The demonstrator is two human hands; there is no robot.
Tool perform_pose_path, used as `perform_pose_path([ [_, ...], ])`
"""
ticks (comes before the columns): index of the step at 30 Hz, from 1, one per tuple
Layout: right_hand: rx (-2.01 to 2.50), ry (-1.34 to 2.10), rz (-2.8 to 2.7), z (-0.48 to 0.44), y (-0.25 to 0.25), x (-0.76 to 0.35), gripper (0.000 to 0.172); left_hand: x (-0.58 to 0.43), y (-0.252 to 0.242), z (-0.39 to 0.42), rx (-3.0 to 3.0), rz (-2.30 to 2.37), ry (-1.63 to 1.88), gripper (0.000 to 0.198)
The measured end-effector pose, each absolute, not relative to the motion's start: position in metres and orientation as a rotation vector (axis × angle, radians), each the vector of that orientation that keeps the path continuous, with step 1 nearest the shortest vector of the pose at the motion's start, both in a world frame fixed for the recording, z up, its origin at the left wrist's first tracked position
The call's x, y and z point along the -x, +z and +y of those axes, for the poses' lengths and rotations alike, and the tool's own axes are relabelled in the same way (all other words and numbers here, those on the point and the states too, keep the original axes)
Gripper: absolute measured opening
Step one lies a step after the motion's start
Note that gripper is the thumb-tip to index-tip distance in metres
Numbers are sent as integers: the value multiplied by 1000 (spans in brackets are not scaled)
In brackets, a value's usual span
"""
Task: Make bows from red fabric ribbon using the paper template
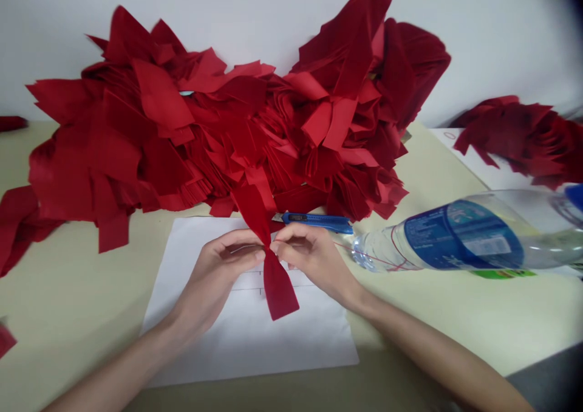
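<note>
A red ribbon piece (pixel 281 290), gathered narrow at its middle, hangs over a white paper sheet (pixel 319 339) marked with thin lines. My left hand (pixel 228 263) is closed, pinching the ribbon at its gathered waist from the left. On the right side of that waist, my right hand (pixel 312 254) is closed with thumb and forefinger pinched on a red thread (pixel 364 254). This thread runs right to a clear plastic bottle (pixel 469 233) and winds around it. Whether the thread circles the ribbon is hidden by my fingers.
A large heap of red ribbon pieces (pixel 218 138) spreads along the wall behind the paper. A blue utility knife (pixel 319 222) lies just beyond my hands. Another red ribbon pile (pixel 523 138) rests at far right, and a green item (pixel 503 273) shows under the bottle.
</note>
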State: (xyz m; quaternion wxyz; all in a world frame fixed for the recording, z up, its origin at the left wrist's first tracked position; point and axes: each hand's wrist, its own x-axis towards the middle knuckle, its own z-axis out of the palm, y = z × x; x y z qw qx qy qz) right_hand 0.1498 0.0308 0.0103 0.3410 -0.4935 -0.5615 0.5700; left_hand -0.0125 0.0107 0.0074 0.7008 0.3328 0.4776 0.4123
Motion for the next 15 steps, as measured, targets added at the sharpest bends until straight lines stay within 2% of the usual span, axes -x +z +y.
perform_pose_path([
  [12, 1170, 1783, -1184, 32, 9, -151, 6, 17, -2, 12, -768, 958, 917, 3],
  [15, 1153, 1823, -1133, 33, 9, -152, 5, 17, -2, 12, -730, 949, 898, 7],
])
